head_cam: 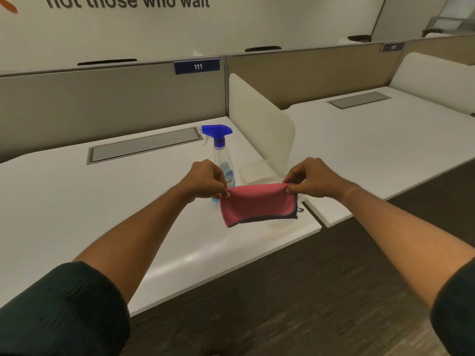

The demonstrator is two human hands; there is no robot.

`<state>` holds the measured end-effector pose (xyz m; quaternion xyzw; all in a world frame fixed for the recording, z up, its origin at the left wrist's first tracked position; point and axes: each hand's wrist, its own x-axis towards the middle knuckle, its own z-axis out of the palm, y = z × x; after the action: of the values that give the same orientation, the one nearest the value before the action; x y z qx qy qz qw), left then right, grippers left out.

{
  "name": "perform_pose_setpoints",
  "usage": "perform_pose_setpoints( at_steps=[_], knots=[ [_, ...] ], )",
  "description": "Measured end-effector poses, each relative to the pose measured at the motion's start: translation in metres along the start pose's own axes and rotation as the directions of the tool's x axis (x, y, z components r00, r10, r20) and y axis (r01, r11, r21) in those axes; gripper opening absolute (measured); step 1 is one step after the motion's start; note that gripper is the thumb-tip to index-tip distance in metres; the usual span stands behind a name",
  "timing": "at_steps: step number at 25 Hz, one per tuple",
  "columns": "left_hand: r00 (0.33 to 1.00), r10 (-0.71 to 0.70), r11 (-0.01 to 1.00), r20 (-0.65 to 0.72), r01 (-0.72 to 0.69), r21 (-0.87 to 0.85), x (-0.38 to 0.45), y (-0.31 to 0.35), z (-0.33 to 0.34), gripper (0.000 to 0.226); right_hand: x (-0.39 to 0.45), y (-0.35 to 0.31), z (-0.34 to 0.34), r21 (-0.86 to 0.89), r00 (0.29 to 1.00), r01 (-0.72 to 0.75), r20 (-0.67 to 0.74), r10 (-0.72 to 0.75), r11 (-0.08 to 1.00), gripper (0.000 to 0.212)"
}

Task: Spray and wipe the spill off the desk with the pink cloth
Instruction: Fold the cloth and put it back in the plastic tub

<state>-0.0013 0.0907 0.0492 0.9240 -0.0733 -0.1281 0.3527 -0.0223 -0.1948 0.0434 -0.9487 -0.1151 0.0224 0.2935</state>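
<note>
Both hands up at frame centre, holding the pink cloth [258, 204] stretched between them. Left hand [205, 179] grip pinched on the cloth's upper left corner, right hand [312, 178] grip pinched on the upper right corner. Cloth is folded, dark trim along its lower edge, hanging in front of the white surface [90, 201]; can't tell whether its lower edge touches. Spray bottle [222, 156] stands upright just behind the left hand, blue trigger head, clear body with blue liquid low down, partly hidden by hand and cloth. Clear lidded container [257, 170] to the right of the bottle, against the white divider panel [259, 116]. Grey cable hatch [145, 145] set in the surface, upper left of the bottle. Blue "111" tag [197, 66] on the back partition. No spill discernible from this view.
</note>
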Motion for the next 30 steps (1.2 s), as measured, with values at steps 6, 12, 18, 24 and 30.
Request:
perform_pose_setpoints(
  at_steps=[6,12,18,24,30],
  knots=[
    [0.997,0.079,0.994,-0.014,-0.078,0.078,0.050,0.013,0.019,0.012,0.023,0.030,-0.004,-0.072,0.994,-0.044,-0.106,0.036,0.996,0.018],
    [0.990,0.136,0.988,-0.043,-0.132,0.077,0.083,0.020,0.034,0.012,0.044,0.051,0.004,-0.120,0.963,-0.111,-0.257,0.077,0.987,0.016],
    [0.989,0.124,0.990,-0.077,-0.118,0.082,0.098,0.022,0.046,0.011,0.054,0.062,0.012,-0.133,0.945,-0.135,-0.315,0.087,0.982,0.017],
    [0.990,0.033,0.994,-0.134,-0.018,0.110,0.106,0.031,0.062,0.011,0.061,0.078,0.015,-0.097,0.957,-0.140,-0.268,0.110,0.985,0.017],
    [0.979,-0.037,0.993,-0.203,0.058,0.100,0.105,0.052,0.079,0.014,0.070,0.086,0.010,-0.063,0.975,-0.071,-0.216,0.056,0.995,0.018]
  ],
)
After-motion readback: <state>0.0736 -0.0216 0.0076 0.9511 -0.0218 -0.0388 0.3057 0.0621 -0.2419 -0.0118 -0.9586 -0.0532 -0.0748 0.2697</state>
